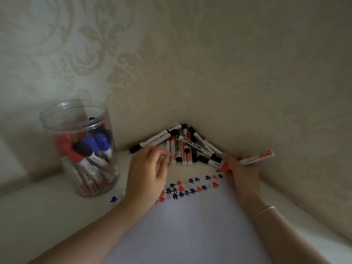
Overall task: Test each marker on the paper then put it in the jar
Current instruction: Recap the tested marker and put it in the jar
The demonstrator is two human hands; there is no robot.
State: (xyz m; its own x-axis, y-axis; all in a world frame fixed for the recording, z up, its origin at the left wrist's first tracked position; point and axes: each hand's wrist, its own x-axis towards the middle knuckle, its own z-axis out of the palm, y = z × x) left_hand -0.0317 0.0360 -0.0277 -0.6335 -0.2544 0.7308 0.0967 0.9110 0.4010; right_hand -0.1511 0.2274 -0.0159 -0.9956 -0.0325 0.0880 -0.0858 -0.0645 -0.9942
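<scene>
My right hand [242, 174] grips a red marker [257, 157] at the paper's top right corner. Its red end points down-left and sits just above the sheet's edge. The white paper [181, 229] lies in front of me, with rows of red, blue and black test marks [188, 187] along its far edge. My left hand [147, 172] hovers over the paper's top left, fingers loosely curled and blurred, with nothing visible in them. A clear plastic jar [57, 119] stands to the left and holds several red, blue and black markers. A pile of markers [185, 147] lies in the corner.
Two patterned walls meet just behind the marker pile and close off the far and right sides. The white surface runs to a ledge at the left behind the jar. A thin bracelet [263, 212] is on my right wrist.
</scene>
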